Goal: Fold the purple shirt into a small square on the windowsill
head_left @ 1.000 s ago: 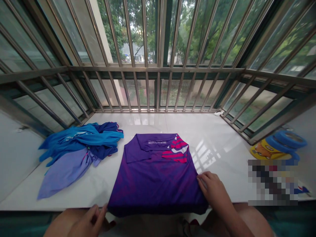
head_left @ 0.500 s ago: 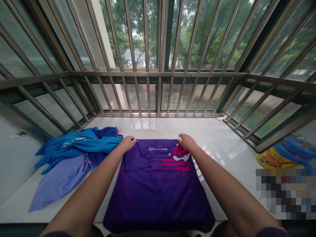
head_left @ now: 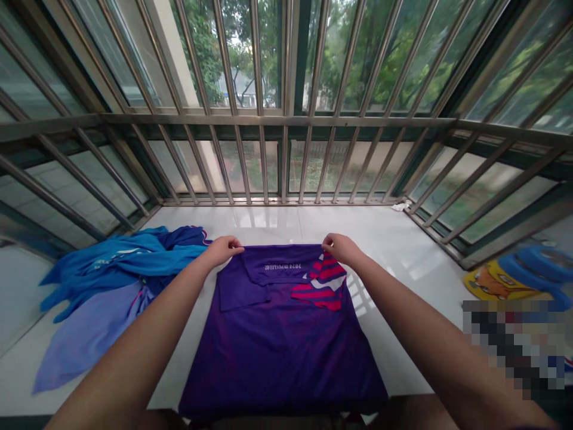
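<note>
A glossy white tiled bench [head_left: 268, 218] runs the width of a bay window, its far edge meeting a low metal sill and its far right corner holding a small crumpled white scrap [head_left: 400, 206]. Vertical stainless-steel security bars [head_left: 256, 60] rise along the far edge and angle in at both sides, crossed by a horizontal steel rail [head_left: 268, 119]. Behind them stand dark-framed glass panes [head_left: 290, 60]. Outside, green leafy trees [head_left: 358, 54] and a pale column [head_left: 165, 54] show. Soft grey daylight enters, leaving bright reflections on the tile. A white wall [head_left: 18, 286] closes the left side.
</note>
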Action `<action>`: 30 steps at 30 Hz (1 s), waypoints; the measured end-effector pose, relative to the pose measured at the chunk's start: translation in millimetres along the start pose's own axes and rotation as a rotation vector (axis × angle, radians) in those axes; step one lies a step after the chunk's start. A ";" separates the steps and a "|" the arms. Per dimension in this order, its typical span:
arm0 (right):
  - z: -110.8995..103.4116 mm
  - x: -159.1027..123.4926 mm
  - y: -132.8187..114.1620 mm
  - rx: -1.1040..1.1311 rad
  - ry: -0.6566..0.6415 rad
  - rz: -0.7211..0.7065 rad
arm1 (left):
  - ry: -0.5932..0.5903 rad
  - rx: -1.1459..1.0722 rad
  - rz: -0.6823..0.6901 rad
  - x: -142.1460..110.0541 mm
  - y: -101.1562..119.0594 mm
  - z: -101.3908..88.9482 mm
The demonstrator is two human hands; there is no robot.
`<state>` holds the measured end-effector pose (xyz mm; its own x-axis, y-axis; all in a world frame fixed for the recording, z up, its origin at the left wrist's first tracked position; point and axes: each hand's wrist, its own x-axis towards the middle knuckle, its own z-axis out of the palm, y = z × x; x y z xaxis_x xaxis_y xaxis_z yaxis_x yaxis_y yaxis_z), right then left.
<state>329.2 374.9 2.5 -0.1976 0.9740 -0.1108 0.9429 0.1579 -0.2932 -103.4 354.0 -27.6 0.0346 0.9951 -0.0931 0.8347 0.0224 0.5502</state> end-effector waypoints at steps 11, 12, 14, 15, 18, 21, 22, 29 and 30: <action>22.5 -210.8 11.3 0.130 0.307 -0.350 | 0.209 -0.106 0.251 -227.8 -1.3 17.6; 36.1 -228.4 13.9 0.123 0.306 -0.348 | 0.201 -0.106 0.224 -245.3 -7.3 29.9; 65.9 -257.4 19.1 0.108 0.282 -0.345 | 0.139 -0.088 0.159 -273.8 -19.9 54.6; 80.7 -268.8 21.4 0.101 0.266 -0.344 | 0.099 -0.077 0.133 -285.1 -25.4 65.5; 115.3 -292.4 26.9 0.106 0.239 -0.327 | 0.041 -0.058 0.083 -308.7 -34.4 84.9; 126.3 -303.2 32.5 0.160 0.279 -0.250 | 0.096 -0.064 0.072 -319.2 -31.9 83.5; 125.0 -304.2 35.0 0.183 0.299 -0.213 | 0.128 -0.070 0.071 -319.9 -30.1 80.0; 91.1 -273.0 53.1 0.279 0.337 0.137 | 0.271 -0.069 -0.257 -279.3 -35.5 50.4; 85.8 -263.2 53.0 0.275 0.330 0.186 | 0.268 -0.039 -0.291 -267.9 -37.9 47.1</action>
<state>408.2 113.0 -65.3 0.1063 0.9883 0.1097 0.8396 -0.0301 -0.5424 -118.4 82.0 -62.6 -0.3498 0.9363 -0.0326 0.7668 0.3061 0.5641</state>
